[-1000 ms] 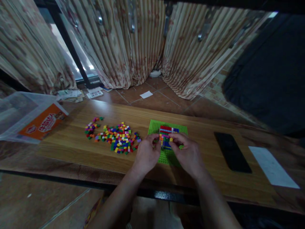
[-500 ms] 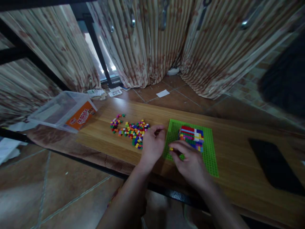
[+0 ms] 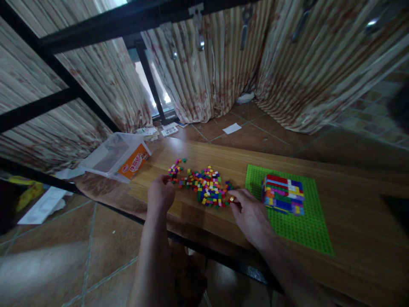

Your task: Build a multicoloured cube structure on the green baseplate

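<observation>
My right hand point(image 3: 252, 215) pinches a small yellow toy brick point(image 3: 231, 198) between thumb and fingertips, at the right edge of a loose pile of small coloured toy bricks point(image 3: 207, 187). On the pile's left side, my left hand point(image 3: 160, 195) has its fingers closed and touching down near a few loose bricks; whatever is in them is too small or hidden to name. Right of my right hand lies a green studded baseplate point(image 3: 300, 236). A block built of many-coloured bricks point(image 3: 283, 195) stands on it, in stacked layers.
A clear plastic box point(image 3: 110, 157) with an orange label sits at the table's left end. Part of a black flat object point(image 3: 398, 211) shows at the far right of the wooden table point(image 3: 351, 204). Patterned curtains point(image 3: 204, 81) hang behind, and papers point(image 3: 169, 130) lie on the floor.
My view has swung left. Both hands have moved left from the baseplate to the brick pile, the left one to its far side. The yellow brick stays in my right fingers.
</observation>
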Motion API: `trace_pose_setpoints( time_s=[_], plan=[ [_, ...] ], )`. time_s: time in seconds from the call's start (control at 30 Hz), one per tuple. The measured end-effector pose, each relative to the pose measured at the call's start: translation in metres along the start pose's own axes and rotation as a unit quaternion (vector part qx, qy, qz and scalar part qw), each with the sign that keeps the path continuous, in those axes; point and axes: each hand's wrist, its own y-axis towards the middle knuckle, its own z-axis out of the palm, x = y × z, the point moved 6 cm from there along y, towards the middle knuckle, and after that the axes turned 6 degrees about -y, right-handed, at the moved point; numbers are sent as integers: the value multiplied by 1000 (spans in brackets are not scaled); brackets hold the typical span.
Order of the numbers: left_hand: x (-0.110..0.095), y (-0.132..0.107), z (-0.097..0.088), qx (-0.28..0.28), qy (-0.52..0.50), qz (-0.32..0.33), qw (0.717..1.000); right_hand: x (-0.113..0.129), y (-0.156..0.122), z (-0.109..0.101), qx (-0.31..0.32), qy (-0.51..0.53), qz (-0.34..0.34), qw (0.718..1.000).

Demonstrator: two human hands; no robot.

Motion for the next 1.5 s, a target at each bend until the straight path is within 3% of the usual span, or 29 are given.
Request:
trace_pose_setpoints(
  time_s=[0.13, 0.3, 0.4, 0.47, 0.6, 0.77, 0.87, 1.17, 1.37, 1.5],
  plan=[
    [3, 1, -6, 4, 39, 1, 999, -5, -2, 1, -14, 9, 13, 1000],
    [6, 12, 4, 3, 56, 17, 998, -2, -4, -9, -39, 17, 11, 999],
    [3, 27, 10, -53, 7, 74, 996, 4, -4, -17, -46, 23, -2, 999],
    [-1, 37, 17, -63, -34, 130, 989, 8, -5, -22, -47, 23, -14, 999],
    [-9, 57, 32, -6, -42, 217, 975, 10, -7, -32, -57, 23, -30, 998],
    [-19, 76, 51, 144, 1, 279, 949, 6, -13, -42, -66, 19, -25, 997],
    [-23, 72, 61, 210, 33, 323, 922, 4, -17, -40, -56, 20, -31, 998],
    [-27, 23, 68, 217, 10, 346, 913, 7, -19, -37, -45, 31, -48, 997],
    [-24, -3, 72, 236, -95, 290, 922, 6, -22, -39, -43, 26, -52, 997],
    [-18, -5, 75, 210, -187, 226, 933, 5, -21, -43, -44, 34, -50, 997]
  ],
)
